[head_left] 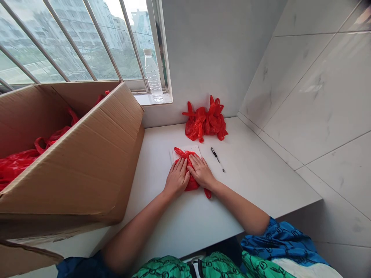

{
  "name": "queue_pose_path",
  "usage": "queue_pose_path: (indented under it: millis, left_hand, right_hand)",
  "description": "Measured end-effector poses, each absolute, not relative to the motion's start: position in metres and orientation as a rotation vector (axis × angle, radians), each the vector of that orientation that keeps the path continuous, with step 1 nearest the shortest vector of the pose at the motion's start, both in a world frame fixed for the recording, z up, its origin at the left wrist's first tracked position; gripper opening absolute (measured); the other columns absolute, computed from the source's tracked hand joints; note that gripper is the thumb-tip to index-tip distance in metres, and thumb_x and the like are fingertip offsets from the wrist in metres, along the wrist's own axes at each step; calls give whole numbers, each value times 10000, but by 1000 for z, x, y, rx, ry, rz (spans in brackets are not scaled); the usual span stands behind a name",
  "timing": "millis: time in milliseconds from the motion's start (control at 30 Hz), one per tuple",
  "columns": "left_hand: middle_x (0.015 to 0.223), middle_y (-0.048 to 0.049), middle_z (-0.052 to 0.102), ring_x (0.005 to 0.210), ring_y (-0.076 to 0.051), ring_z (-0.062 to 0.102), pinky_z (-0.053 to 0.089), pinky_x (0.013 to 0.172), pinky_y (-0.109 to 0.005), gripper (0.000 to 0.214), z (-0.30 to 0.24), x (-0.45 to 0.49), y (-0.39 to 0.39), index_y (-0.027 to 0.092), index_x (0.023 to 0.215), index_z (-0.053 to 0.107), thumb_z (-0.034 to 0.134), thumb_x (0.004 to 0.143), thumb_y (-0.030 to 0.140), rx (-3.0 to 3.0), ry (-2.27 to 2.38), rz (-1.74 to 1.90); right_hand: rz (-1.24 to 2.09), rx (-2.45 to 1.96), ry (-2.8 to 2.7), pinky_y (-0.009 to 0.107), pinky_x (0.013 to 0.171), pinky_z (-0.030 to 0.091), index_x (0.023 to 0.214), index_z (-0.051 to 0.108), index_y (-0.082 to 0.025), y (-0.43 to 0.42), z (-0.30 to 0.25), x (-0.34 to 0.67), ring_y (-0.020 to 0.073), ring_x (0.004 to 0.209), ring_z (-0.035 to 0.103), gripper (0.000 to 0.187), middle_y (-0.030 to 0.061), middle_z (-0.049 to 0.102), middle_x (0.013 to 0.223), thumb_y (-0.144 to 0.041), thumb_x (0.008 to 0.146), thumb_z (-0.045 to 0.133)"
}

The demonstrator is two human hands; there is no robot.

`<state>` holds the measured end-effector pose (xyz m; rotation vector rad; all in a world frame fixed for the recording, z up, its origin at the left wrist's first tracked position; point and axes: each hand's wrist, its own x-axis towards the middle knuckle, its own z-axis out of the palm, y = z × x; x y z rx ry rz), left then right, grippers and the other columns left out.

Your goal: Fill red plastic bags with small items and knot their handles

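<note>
A crumpled red plastic bag [189,156] lies on a white sheet [175,154] in the middle of the white counter [249,173]. My left hand [177,176] and my right hand [201,171] both rest flat on the bag, fingers stretched forward, side by side and touching. Part of the bag pokes out beneath my right wrist. A black pen [216,158] lies on the counter just right of my right hand.
A heap of red bags [205,121] sits against the back wall. On the left stands a big open cardboard box [87,162] with more red bags [17,164] inside. A clear water bottle [152,75] stands on the window sill. Tiled wall runs along the right.
</note>
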<state>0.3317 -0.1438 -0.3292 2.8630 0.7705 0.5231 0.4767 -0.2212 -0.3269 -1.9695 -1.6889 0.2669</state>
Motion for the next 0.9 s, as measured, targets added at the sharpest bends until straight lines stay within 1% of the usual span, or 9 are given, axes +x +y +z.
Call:
queue_pose_path:
  millis: [133, 333, 533, 667, 833, 900]
  left_hand:
    - [1548, -144, 389, 1458, -259, 330, 277, 1211, -485, 572, -329, 332, -144, 71, 1488, 394, 277, 999, 342, 2859, 773, 529]
    - [1552, -148, 380, 1461, -256, 324, 266, 1218, -470, 578, -327, 332, -145, 47, 1488, 386, 266, 1002, 335, 2864, 782, 490]
    - [1551, -146, 382, 1460, -258, 327, 270, 1216, -474, 577, -328, 332, -144, 48, 1485, 391, 271, 1003, 340, 2868, 781, 496]
    - [1549, -146, 385, 1460, -260, 327, 276, 1212, -481, 575, -328, 331, -144, 55, 1485, 394, 270, 1002, 342, 2868, 778, 500]
    - [1545, -148, 393, 1456, -259, 335, 274, 1214, -480, 571, -329, 332, -144, 63, 1483, 401, 272, 1000, 339, 2858, 777, 517]
    - [1542, -147, 398, 1455, -259, 338, 277, 1213, -487, 566, -329, 332, -144, 75, 1486, 401, 278, 999, 337, 2848, 773, 536]
  right_hand:
    - [266, -1961, -1687, 459, 1236, 112, 1553, 277, -154, -221, -329, 477, 198, 1511, 192, 595, 72, 275, 1612, -442, 1033, 253]
    - [283, -1963, -1680, 453, 1239, 107, 1548, 285, -129, -221, -328, 477, 198, 1509, 197, 603, 74, 279, 1610, -440, 1032, 253]
    - [275, -1956, -1683, 454, 1238, 110, 1549, 285, -145, -221, -327, 477, 194, 1508, 202, 595, 72, 282, 1609, -436, 1031, 261]
    - [267, -1950, -1679, 462, 1235, 121, 1551, 289, -170, -221, -328, 477, 196, 1503, 219, 583, 71, 296, 1604, -432, 1031, 265]
    - [266, -1948, -1683, 455, 1236, 114, 1550, 287, -151, -221, -329, 477, 200, 1506, 210, 594, 75, 292, 1606, -440, 1033, 252]
    - [266, -1944, -1682, 461, 1234, 121, 1551, 285, -161, -221, -329, 477, 202, 1506, 211, 591, 73, 293, 1606, -442, 1032, 254]
